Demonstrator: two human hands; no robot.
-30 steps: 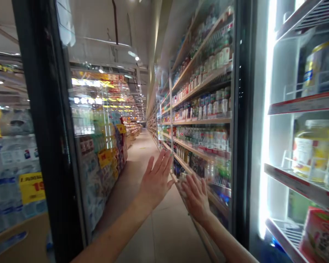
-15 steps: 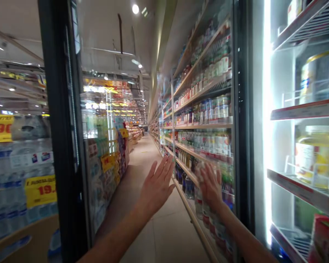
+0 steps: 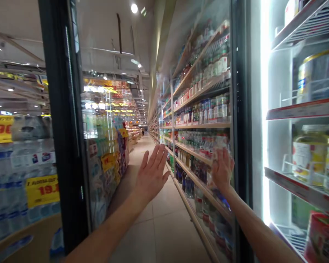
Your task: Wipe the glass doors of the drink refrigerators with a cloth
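Left hand [image 3: 151, 179] and right hand [image 3: 221, 171] hold nothing, their fingers [image 3: 152, 157] extended and slightly spread, apparently so the palms can meet the glass door [image 3: 153, 120] flat, which stands open beside the lit cooler shelves [image 3: 304, 111], though actual contact is unclear.

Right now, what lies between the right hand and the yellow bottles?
In the head view, a black frame and bright light strip separate the right hand from the yellow bottles.

Two bare hands [image 3: 151, 174], long slender fingers [image 3: 153, 155], slim wrists [image 3: 135, 199], tapering bare forearms [image 3: 109, 231]
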